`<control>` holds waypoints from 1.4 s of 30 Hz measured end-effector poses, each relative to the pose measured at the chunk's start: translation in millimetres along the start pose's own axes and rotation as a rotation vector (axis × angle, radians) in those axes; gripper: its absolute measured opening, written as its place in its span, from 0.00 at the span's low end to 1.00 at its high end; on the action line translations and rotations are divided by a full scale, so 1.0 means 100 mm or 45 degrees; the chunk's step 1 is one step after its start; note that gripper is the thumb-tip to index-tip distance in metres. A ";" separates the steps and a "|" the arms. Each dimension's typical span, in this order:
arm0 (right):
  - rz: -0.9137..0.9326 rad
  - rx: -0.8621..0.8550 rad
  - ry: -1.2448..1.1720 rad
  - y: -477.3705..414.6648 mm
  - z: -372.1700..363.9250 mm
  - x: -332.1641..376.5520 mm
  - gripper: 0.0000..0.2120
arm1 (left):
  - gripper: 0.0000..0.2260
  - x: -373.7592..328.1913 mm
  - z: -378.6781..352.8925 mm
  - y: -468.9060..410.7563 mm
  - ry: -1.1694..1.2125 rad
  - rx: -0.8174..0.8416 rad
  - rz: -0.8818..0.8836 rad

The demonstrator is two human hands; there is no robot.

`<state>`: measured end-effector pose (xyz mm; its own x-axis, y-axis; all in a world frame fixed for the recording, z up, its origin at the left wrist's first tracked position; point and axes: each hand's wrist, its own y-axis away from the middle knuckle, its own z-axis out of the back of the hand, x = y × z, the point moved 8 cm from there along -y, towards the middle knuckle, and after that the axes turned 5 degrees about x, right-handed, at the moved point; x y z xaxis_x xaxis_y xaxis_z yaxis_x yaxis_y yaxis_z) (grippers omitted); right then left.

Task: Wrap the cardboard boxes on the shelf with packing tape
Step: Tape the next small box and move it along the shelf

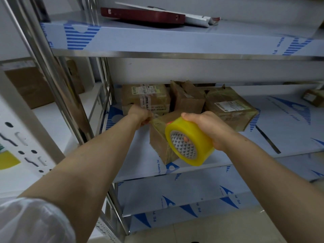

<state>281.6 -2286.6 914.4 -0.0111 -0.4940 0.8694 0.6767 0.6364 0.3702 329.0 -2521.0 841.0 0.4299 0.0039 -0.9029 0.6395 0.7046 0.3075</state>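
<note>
A small cardboard box (158, 141) stands near the front of the middle shelf (289, 130). My left hand (140, 115) grips its upper left corner, where a stretch of clear tape lies over the top. My right hand (208, 128) holds a fat roll of yellowish packing tape (190, 142) just in front of the box, with a thumb in the core. Behind stand three more boxes: a labelled one (145, 99) at the left, a crumpled one (186, 99) in the middle and a taped one (231, 109) at the right.
The steel rack's upright post (57, 95) rises left of my left arm. The upper shelf (175, 39) carries a dark red flat case (142, 14) and white card. Another small box (313, 97) sits far right. Brown cartons (31, 86) stand on the neighbouring rack at left.
</note>
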 end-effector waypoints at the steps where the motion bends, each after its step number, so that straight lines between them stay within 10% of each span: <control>1: 0.000 0.004 -0.008 0.00 0.00 0.00 0.20 | 0.07 0.00 -0.01 0.00 -0.009 -0.001 -0.003; 19: -0.010 0.022 0.003 -0.04 -0.03 -0.04 0.33 | 0.07 0.31 -0.20 0.12 0.131 0.076 0.270; 25: -0.016 0.053 -0.044 -0.10 -0.01 -0.03 0.27 | 0.12 0.05 0.09 0.10 -0.150 -0.397 -0.111; 28: -0.010 0.033 -0.022 -0.10 -0.01 -0.01 0.28 | 0.13 -0.13 -0.08 0.19 -0.296 -0.268 -0.350; 42: -0.037 0.158 0.020 0.05 -0.05 0.04 0.20 | 0.15 0.34 -0.36 0.12 0.217 0.082 -0.034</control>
<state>288.9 -2288.6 918.1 -0.0170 -0.5216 0.8530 0.5802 0.6897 0.4333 328.6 -2487.1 803.7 0.3016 0.1094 -0.9471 0.6913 0.6590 0.2963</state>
